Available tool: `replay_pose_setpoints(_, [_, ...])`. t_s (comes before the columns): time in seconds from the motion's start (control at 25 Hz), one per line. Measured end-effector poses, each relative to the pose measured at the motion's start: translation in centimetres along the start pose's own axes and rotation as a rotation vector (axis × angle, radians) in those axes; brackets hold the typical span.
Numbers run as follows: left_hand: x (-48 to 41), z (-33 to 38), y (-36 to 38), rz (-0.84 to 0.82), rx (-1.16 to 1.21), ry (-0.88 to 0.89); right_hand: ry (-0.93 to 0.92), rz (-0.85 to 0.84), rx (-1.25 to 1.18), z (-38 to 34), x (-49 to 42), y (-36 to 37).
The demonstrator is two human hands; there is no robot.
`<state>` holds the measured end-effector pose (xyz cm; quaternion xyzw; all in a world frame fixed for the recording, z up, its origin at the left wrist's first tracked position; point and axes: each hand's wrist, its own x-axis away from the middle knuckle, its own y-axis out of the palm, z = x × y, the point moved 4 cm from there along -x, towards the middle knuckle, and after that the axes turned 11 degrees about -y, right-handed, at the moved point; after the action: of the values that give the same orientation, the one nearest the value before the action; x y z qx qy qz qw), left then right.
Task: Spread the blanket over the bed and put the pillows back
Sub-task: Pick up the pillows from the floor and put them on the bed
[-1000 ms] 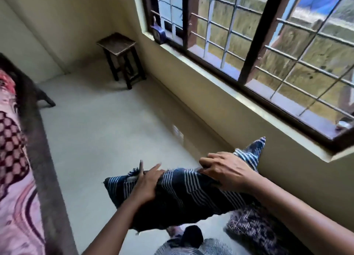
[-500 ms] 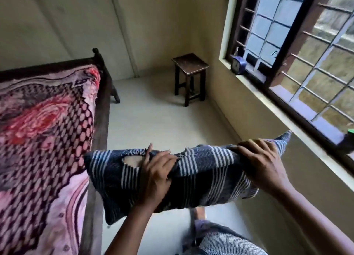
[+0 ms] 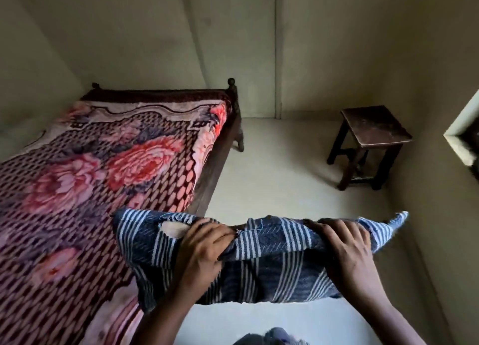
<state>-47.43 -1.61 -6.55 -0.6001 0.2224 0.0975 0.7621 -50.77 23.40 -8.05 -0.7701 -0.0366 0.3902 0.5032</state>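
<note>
Head camera, looking down: my left hand (image 3: 204,251) and right hand (image 3: 347,251) each clutch the top edge of a blue striped pillow (image 3: 261,269), fingers curled into the cloth. I hold it in the air just beside the bed (image 3: 216,168), where it hides part of the pink floral blanket (image 3: 103,163) spread there. A dark stool (image 3: 373,130) stands well apart, near what may be a window ledge (image 3: 458,132) that is too dim to tell.

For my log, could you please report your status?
Left hand and right hand grip striped pillow. Blanket spread on bed. Nothing between pillow and bed.

Dim room, soft wide-angle blur
</note>
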Motion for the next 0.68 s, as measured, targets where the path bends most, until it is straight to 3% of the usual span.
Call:
replay_pose_setpoints(0.28, [-11.3,-8.8,4.6,0.054,-0.096,-0.256,-0.238,-0.049,-0.106,7.6,-16.4,10.6])
replay_pose_setpoints(0.68, [-36.3,-26.1,10.8,0.18,-0.078,-0.292,-0.301,0.017,-0.112,16.1,-44.5,23.2])
